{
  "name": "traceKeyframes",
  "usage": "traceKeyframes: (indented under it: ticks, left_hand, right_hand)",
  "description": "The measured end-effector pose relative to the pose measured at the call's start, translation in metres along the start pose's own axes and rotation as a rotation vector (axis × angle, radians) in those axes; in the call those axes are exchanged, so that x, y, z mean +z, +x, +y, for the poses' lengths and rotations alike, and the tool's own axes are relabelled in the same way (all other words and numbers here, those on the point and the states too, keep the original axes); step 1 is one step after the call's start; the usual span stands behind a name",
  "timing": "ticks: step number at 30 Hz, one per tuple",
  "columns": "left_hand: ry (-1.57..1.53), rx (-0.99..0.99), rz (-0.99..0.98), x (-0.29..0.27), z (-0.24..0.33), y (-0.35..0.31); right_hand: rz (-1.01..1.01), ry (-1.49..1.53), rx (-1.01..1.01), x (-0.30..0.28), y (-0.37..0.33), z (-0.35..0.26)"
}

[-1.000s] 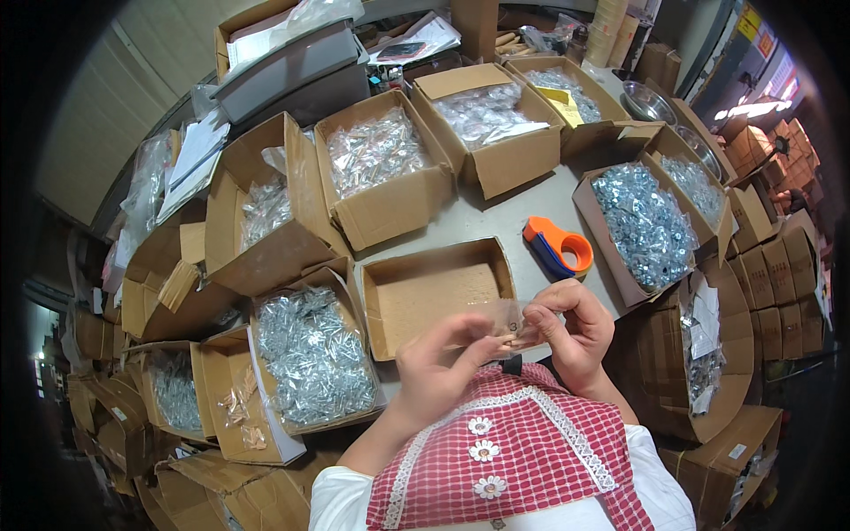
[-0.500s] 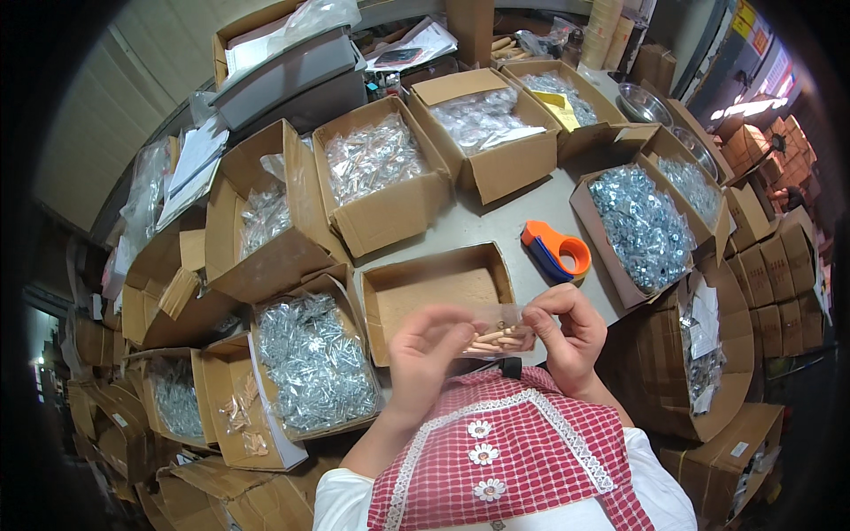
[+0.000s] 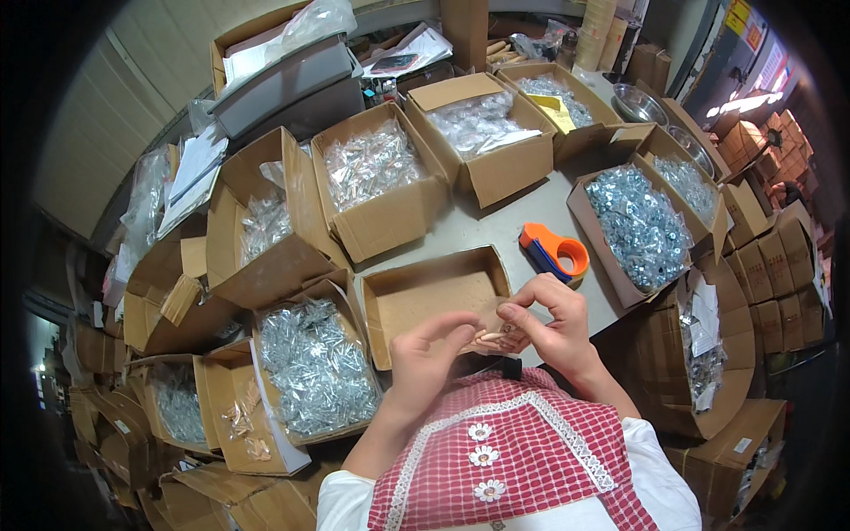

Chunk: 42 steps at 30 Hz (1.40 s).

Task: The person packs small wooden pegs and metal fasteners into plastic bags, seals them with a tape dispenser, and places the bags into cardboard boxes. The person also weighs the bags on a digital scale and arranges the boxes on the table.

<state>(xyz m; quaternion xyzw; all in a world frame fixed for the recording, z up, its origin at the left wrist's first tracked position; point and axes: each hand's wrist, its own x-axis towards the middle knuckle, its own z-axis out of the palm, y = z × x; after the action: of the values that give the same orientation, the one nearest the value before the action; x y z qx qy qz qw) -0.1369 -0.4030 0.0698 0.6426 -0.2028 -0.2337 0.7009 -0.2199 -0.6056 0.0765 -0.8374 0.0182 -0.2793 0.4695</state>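
Observation:
Between my hands is a small clear plastic bag of wooden dowels [image 3: 490, 340], held just in front of my apron. My left hand [image 3: 427, 361] closes around the bag's left end, thumb and fingers curled. My right hand [image 3: 551, 326] pinches the upper right edge of the bag between thumb and fingers. Beyond them, a shallow cardboard box [image 3: 436, 266] lies on the table, its bare bottom showing. An orange and blue tape dispenser [image 3: 555, 251] stands on the table to the right of that box.
Boxes of bagged metal hardware surround the work spot: screws [image 3: 317, 372] at left, fittings [image 3: 372, 164] behind, blue-grey parts [image 3: 639, 226] at right. A narrow box with bagged dowels [image 3: 241, 416] sits at lower left. Grey bins [image 3: 288, 84] rise at the back left.
My right hand has shifted slightly left and toward the bag's middle, bunching the bag so it looks narrower. My left hand stays nearly in place.

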Motion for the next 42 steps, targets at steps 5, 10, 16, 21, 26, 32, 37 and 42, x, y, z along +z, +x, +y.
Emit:
traceKeyframes:
  ticks: [5, 10, 16, 21, 26, 32, 37, 42]
  left_hand:
    - [-0.067, 0.051, 0.128, -0.013, -0.011, 0.005]
    - [-0.081, 0.064, 0.133, -0.016, -0.015, 0.012]
    - [-0.071, -0.001, -0.002, -0.007, -0.021, 0.010]
    - [-0.302, -0.010, 0.062, -0.004, -0.034, 0.014]
    - [-0.341, -0.078, 0.096, -0.011, -0.038, 0.028]
    - [-0.244, -0.106, 0.015, -0.010, -0.038, 0.029]
    - [-0.322, -0.112, 0.008, -0.005, -0.045, 0.027]
    - [-0.396, -0.199, 0.090, -0.014, -0.068, 0.043]
  right_hand:
    - [0.116, 0.222, 0.232, 0.005, -0.003, 0.004]
    - [0.152, 0.041, 0.079, 0.008, -0.005, 0.003]
    - [0.137, 0.214, 0.183, 0.016, -0.007, 0.004]
    - [0.178, 0.558, 0.326, 0.026, -0.014, 0.011]
    - [0.113, 0.250, 0.132, 0.037, -0.015, 0.014]
    - [0.056, 0.221, 0.240, 0.039, -0.015, 0.017]
    - [0.090, 0.206, 0.206, 0.038, -0.020, 0.022]
    - [0.093, 0.386, 0.373, 0.042, -0.015, 0.038]
